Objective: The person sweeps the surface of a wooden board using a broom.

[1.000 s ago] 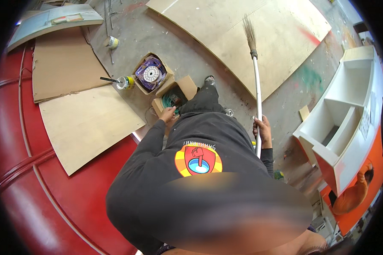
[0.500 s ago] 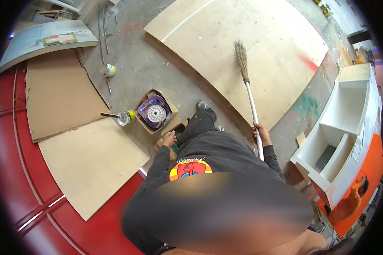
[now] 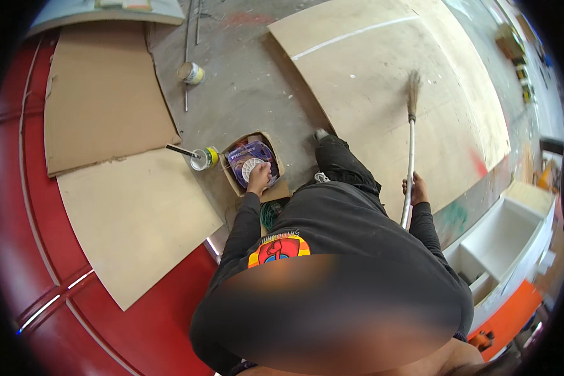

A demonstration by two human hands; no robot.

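Note:
A long-handled broom with a pale handle slants up and away from me, its bristles over a large plywood sheet. My right hand is wrapped round the lower part of that handle. To the left, my left hand hangs with curled fingers, and I see nothing in it. It overlaps an open cardboard box holding a purple package and a white slotted disc. From this angle I cannot tell whether the hand touches them. Beside the box stands a paint can with a dark-handled tool in it.
The plywood sheet lies on the concrete floor, ahead and right. Another can stands near thin metal rods. At left, cardboard and a wooden board lie on red panels. A white cabinet stands at right.
My view has shifted, and the surroundings have slid across it. The left hand has moved forward over the box. The broom, still in my right hand, now stands more upright in the picture.

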